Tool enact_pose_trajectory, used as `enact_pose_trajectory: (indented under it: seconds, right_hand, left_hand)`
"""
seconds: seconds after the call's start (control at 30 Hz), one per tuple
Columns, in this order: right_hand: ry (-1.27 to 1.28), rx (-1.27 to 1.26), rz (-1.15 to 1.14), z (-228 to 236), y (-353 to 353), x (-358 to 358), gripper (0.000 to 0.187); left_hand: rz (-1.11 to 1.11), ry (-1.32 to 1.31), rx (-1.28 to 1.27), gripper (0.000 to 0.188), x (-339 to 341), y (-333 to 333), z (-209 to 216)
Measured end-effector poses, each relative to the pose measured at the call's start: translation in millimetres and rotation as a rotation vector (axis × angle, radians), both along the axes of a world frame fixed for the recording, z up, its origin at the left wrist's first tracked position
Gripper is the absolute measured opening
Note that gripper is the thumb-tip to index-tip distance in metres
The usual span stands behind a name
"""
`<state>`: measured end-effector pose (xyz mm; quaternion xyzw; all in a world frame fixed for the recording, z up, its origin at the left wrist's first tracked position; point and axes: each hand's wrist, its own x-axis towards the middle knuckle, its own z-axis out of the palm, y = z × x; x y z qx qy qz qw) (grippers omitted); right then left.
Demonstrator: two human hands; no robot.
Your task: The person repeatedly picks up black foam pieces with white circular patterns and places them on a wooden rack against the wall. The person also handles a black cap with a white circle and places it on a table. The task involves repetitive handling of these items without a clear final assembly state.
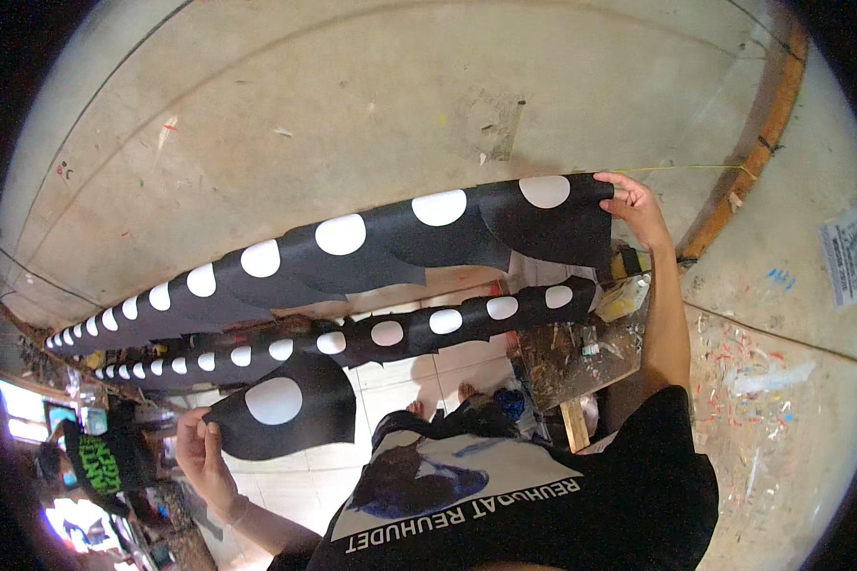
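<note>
My left hand (207,462) pinches the corner of a loose black sheet (319,409), curved along one edge and marked with a large white oval. My raised right hand (638,214) grips the upper right corner of another black sheet (557,228) with a white spot, the end one of an overlapping upper row. That row runs along the wall toward the far left, near a thin yellow string (681,168). A lower row of black pieces with white ovals (419,333) hangs nearer to me, its right end beside a cluttered bench.
A wooden beam (750,186) crosses the wall at right, where the string ends. Below it stands a worn, paint-stained bench (581,357). White floor tiles (457,357) show by my bare feet. A black garment with green lettering (109,462) is at far left.
</note>
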<state>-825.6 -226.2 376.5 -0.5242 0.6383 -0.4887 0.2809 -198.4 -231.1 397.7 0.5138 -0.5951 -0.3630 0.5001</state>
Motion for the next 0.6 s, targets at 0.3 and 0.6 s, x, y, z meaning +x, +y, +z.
enact_pose_trajectory:
  seconds: [0.3, 0.6]
  right_hand:
    - [-0.021, -0.012, 0.166, -14.5, -5.4, -22.2, 0.056]
    - [-0.618, -0.047, 0.399, -33.7, 30.5, 136.6, 0.07]
  left_hand:
    - [0.066, 0.029, 0.021, 0.014, -85.7, 10.4, 11.0]
    - [-0.119, 0.174, -0.009, 0.019, -160.8, 6.9, 6.7]
